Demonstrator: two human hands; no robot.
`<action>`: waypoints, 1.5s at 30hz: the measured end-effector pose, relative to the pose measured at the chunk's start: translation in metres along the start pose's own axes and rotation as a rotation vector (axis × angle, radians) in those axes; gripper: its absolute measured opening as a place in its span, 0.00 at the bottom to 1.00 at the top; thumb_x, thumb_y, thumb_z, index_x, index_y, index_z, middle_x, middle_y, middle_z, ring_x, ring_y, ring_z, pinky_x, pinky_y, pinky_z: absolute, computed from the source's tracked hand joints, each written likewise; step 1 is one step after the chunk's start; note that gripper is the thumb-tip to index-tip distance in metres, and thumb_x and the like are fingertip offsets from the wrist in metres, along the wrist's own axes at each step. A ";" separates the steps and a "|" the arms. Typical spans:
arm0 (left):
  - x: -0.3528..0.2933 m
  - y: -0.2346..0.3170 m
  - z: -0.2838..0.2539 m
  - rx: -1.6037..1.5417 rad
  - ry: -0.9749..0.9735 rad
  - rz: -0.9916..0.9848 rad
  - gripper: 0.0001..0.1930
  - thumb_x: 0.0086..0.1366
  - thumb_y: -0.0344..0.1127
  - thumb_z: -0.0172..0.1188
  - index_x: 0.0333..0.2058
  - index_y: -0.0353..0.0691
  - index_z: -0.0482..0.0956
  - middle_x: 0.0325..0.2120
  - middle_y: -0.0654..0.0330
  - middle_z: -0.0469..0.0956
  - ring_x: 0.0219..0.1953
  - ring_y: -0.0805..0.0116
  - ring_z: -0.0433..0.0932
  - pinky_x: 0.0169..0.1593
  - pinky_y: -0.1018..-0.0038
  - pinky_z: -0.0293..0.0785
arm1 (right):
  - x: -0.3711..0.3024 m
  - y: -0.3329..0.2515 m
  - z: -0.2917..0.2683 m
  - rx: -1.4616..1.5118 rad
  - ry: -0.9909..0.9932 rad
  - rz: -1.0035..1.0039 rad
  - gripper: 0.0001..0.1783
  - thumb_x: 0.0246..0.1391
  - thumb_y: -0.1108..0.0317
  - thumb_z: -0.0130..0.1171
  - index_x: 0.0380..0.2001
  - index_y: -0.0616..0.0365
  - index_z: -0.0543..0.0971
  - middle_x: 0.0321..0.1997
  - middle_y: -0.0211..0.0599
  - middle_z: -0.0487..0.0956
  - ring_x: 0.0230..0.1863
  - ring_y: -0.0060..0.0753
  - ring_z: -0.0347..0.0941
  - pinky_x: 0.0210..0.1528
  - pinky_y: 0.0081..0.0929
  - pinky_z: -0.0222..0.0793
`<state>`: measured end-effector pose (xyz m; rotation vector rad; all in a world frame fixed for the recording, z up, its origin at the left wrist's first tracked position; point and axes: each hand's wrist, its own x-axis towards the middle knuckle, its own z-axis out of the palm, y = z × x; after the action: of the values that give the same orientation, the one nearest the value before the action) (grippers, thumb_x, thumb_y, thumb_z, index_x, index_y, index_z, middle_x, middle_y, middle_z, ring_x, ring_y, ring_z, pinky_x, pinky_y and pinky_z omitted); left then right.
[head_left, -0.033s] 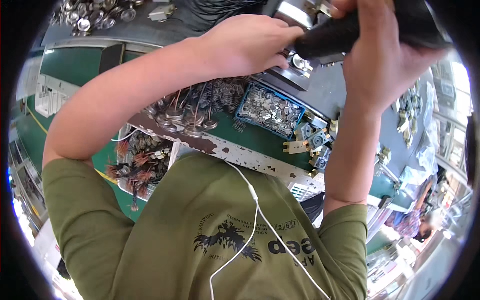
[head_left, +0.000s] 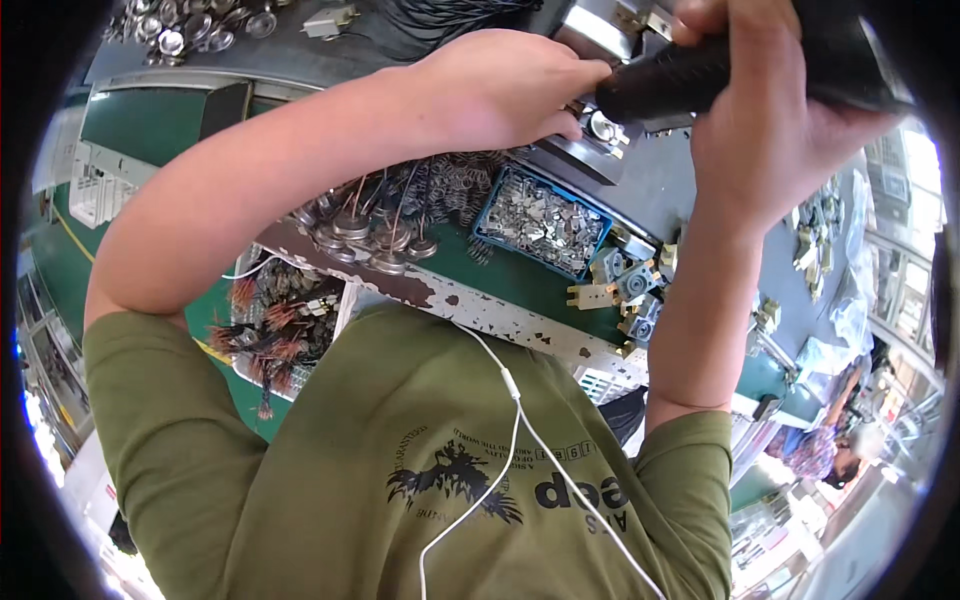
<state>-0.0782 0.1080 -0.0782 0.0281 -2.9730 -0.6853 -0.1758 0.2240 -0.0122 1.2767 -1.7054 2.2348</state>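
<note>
My right hand (head_left: 765,130) is wrapped round a black tool (head_left: 665,80) with a thick barrel, like a power screwdriver; its barrel points left. Close to the barrel's front end is my left hand (head_left: 510,88), thumb and fingers brought together. What they pinch, if anything, is hidden. Just below the fingertips, a small round metal part (head_left: 602,126) sits in a metal fixture (head_left: 580,158) on the bench. The tool's tip does not show clearly.
A blue tray (head_left: 545,222) holds many small metal pieces. Beside it lie grey-and-cream switch-like parts (head_left: 635,285). Round metal parts with stems (head_left: 375,240) crowd the chipped bench edge (head_left: 490,318). Black cables (head_left: 440,22) lie farther back. Another person (head_left: 815,450) is at far right.
Hardly anything differs. The whole view has shifted by a few pixels; both hands and the black tool keep the same pose.
</note>
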 end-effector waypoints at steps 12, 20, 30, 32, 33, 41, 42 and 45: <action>0.004 -0.004 0.003 0.017 -0.140 -0.020 0.13 0.64 0.42 0.67 0.42 0.43 0.84 0.36 0.54 0.85 0.43 0.52 0.84 0.47 0.59 0.81 | -0.001 0.012 0.007 -0.093 -0.132 -0.170 0.12 0.59 0.78 0.66 0.44 0.64 0.77 0.32 0.40 0.83 0.22 0.22 0.77 0.24 0.21 0.74; -0.001 -0.007 0.013 0.122 0.202 0.334 0.12 0.62 0.40 0.67 0.43 0.46 0.83 0.34 0.59 0.79 0.42 0.59 0.83 0.45 0.63 0.79 | 0.036 -0.021 -0.071 -0.370 -0.239 -0.324 0.23 0.64 0.63 0.65 0.57 0.64 0.76 0.51 0.47 0.82 0.34 0.24 0.81 0.34 0.22 0.80; -0.015 -0.009 -0.003 0.173 0.107 0.440 0.16 0.59 0.35 0.68 0.47 0.50 0.81 0.34 0.66 0.80 0.40 0.65 0.82 0.43 0.66 0.74 | 0.001 -0.006 -0.157 -0.897 -0.014 -0.476 0.08 0.63 0.74 0.59 0.44 0.62 0.81 0.39 0.46 0.84 0.41 0.38 0.81 0.46 0.34 0.77; -0.018 -0.008 -0.008 0.214 0.093 0.434 0.18 0.60 0.35 0.68 0.49 0.50 0.81 0.37 0.65 0.80 0.41 0.64 0.81 0.45 0.66 0.73 | -0.026 0.004 -0.172 -1.117 -0.305 -0.200 0.10 0.63 0.77 0.56 0.46 0.61 0.82 0.46 0.42 0.83 0.46 0.38 0.80 0.50 0.34 0.75; -0.016 -0.008 -0.013 0.225 0.111 0.452 0.20 0.60 0.35 0.68 0.52 0.50 0.80 0.41 0.65 0.81 0.42 0.62 0.79 0.46 0.67 0.71 | -0.032 0.006 -0.179 -1.136 -0.544 -0.012 0.13 0.62 0.82 0.57 0.49 0.62 0.80 0.53 0.40 0.82 0.52 0.37 0.80 0.53 0.32 0.75; 0.024 -0.071 -0.128 0.656 0.368 -0.083 0.13 0.68 0.38 0.58 0.49 0.46 0.84 0.47 0.49 0.80 0.45 0.50 0.81 0.49 0.56 0.77 | -0.036 0.005 -0.198 -1.321 -1.095 0.197 0.23 0.54 0.85 0.52 0.52 0.58 0.81 0.57 0.44 0.80 0.57 0.52 0.75 0.60 0.40 0.70; 0.028 -0.068 -0.126 0.500 0.285 -0.184 0.14 0.68 0.39 0.59 0.48 0.45 0.84 0.49 0.49 0.79 0.47 0.48 0.80 0.50 0.56 0.76 | -0.033 0.009 -0.200 -1.329 -1.144 0.289 0.22 0.56 0.84 0.53 0.53 0.58 0.81 0.58 0.45 0.80 0.57 0.53 0.75 0.61 0.40 0.70; 0.031 -0.075 -0.117 0.836 0.592 0.196 0.14 0.65 0.38 0.61 0.48 0.46 0.84 0.47 0.52 0.80 0.50 0.50 0.79 0.52 0.57 0.74 | -0.039 0.017 -0.209 -1.157 -0.821 0.208 0.19 0.59 0.81 0.55 0.53 0.58 0.81 0.58 0.44 0.80 0.57 0.49 0.77 0.59 0.37 0.71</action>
<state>-0.0988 -0.0115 -0.0038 -0.0049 -2.4089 0.5251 -0.2772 0.4050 -0.0600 1.6625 -2.7336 0.3208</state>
